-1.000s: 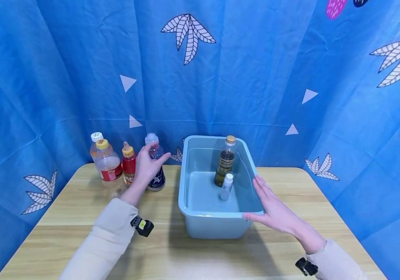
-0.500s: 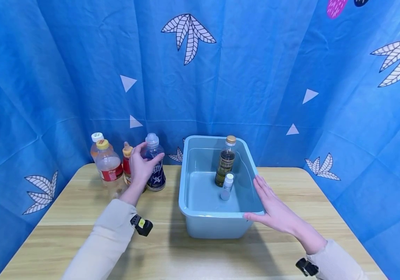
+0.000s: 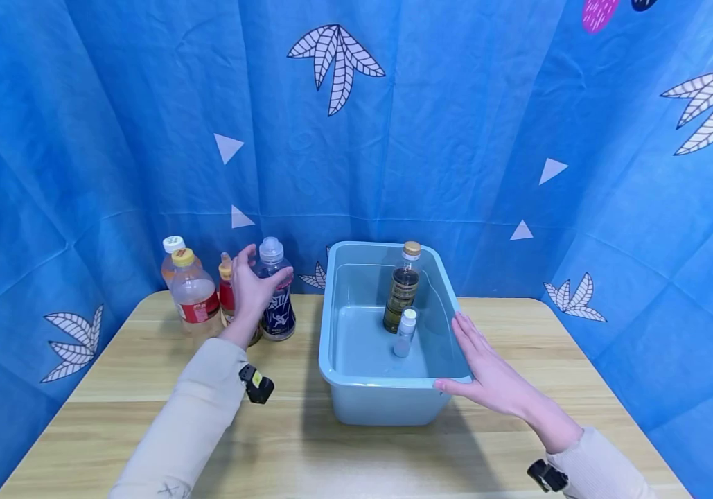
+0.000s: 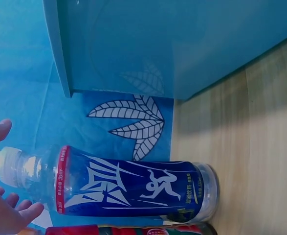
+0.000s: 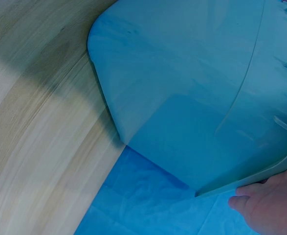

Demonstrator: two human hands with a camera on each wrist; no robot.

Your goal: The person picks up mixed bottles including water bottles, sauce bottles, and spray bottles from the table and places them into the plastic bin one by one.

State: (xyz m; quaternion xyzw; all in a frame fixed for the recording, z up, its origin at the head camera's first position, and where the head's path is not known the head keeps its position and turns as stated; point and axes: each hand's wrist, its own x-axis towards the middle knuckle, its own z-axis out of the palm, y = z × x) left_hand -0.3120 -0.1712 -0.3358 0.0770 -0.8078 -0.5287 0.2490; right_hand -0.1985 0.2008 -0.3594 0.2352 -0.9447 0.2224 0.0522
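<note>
A blue curtain point(image 3: 163, 104) printed with white leaves and triangles hung behind and down both sides of my pale wooden surface point(image 3: 113, 374). At its far left stood a white-capped bottle point(image 3: 173, 244), partly behind a yellow-capped bottle point(image 3: 197, 298) with a red label. Next came a red sauce bottle point(image 3: 226, 294), partly covered by my left grip point(image 3: 253, 287), whose thumb and fingers were spread apart around the upper part of an upright drink bottle point(image 3: 278, 315). I could not tell whether a fingertip touched it.

Further right, near the middle of the surface, sat a light blue tub point(image 3: 381, 402), its shadow falling on the wood. Inside stood a dark oil bottle point(image 3: 401, 294) with a tan cap and, just in front, a small white-capped bottle point(image 3: 404, 336). My right grip point(image 3: 492, 380) rested at the tub's near right corner, thumb and fingers apart along the rim.

Only the head view showed the things inside the tub. The left wrist view gave the drink bottle's white running figure more clearly, and a gap between my thumb and its neck. The right wrist view was mostly tub wall, with my fingertips at its rim.
</note>
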